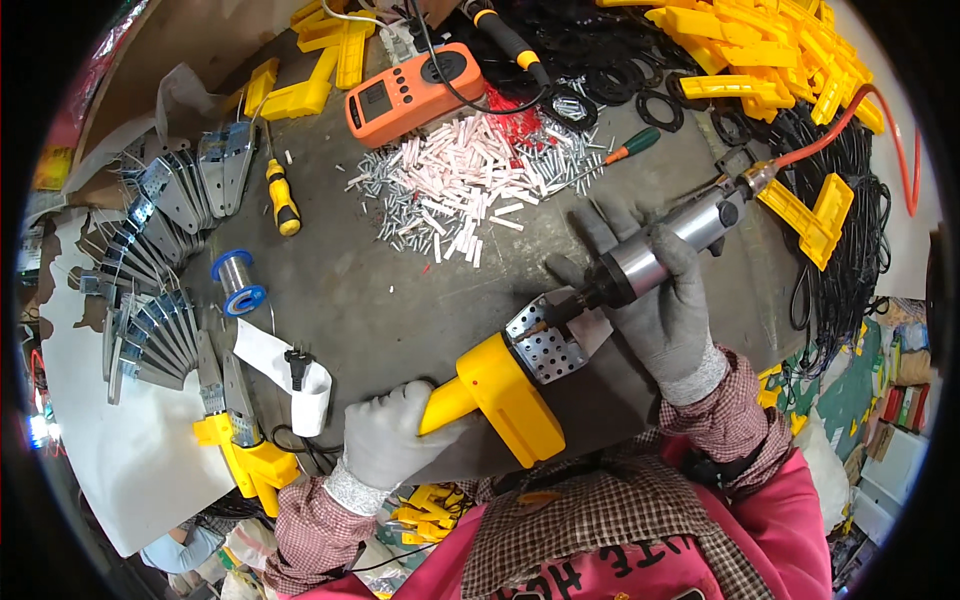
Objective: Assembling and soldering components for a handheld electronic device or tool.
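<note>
My left hand point(392, 436), in a grey glove, grips the handle of a yellow plastic tool body point(500, 395) with a perforated metal plate point(545, 345) at its upper end. A silver pneumatic screwdriver point(655, 250) is held in my gloved right hand point(665, 305), its dark tip pressed against the perforated plate. An orange air hose point(860, 110) runs from the screwdriver's rear end toward the upper right.
A pile of small white and silver parts point(470, 180) lies on the grey bench point(380, 310). Behind it sit an orange multimeter point(412, 92), yellow screwdrivers point(282, 198), yellow housings point(760, 50) and black cables point(850, 230). Metal brackets point(150, 260) and a solder spool point(238, 283) lie left.
</note>
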{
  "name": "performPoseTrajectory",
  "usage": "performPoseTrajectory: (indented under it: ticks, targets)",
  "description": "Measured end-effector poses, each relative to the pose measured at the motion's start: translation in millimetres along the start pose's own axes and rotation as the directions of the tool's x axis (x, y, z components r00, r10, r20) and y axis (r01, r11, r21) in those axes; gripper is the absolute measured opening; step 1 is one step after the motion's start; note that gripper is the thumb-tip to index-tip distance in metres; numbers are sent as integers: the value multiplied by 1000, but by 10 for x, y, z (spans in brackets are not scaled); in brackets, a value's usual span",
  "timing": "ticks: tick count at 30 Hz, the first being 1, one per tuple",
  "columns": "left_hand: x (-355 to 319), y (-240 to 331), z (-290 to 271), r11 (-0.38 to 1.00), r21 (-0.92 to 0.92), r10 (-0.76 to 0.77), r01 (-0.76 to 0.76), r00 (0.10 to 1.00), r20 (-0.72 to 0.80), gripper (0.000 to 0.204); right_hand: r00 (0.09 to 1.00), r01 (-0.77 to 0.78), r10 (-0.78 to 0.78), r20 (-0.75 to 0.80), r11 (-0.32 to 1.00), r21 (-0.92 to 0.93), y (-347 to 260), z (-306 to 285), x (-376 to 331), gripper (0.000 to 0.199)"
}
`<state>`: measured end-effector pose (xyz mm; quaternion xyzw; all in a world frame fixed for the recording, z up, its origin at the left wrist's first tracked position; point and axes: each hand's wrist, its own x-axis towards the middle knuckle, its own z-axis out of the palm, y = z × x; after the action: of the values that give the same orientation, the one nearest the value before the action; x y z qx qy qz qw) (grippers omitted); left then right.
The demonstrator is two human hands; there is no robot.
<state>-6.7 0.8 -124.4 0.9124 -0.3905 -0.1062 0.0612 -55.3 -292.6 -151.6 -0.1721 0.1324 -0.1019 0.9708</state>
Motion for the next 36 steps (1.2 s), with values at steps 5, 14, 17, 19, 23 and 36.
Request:
performPoseTrajectory:
  ticks: [5,14,17,19,23,36]
  targets:
    - [-21,7,33,999,-21,-34,33,998,-46,47,995,93,-93,-34,996,-17,-73,-32,-146,50]
    - [-29,24,19,998,-48,-39,35,997,-67,48,994,51,-50,-98,999,10,-102,-70,-307,45]
    - [-40,16,38,998,-53,-39,35,996,-78,47,992,31,-33,-124,999,-21,-99,-53,-297,41]
    - [-36,9,40,998,-52,-32,28,996,-86,47,994,37,-41,-104,999,-38,-91,-42,-296,41]
    - [-40,-1,52,998,-59,-23,18,996,-86,45,995,3,-4,-99,1000,-10,-111,-64,-279,37]
    - [17,-47,197,998,-58,20,-30,986,-166,43,981,47,-59,-185,996,-72,-51,37,-256,47]
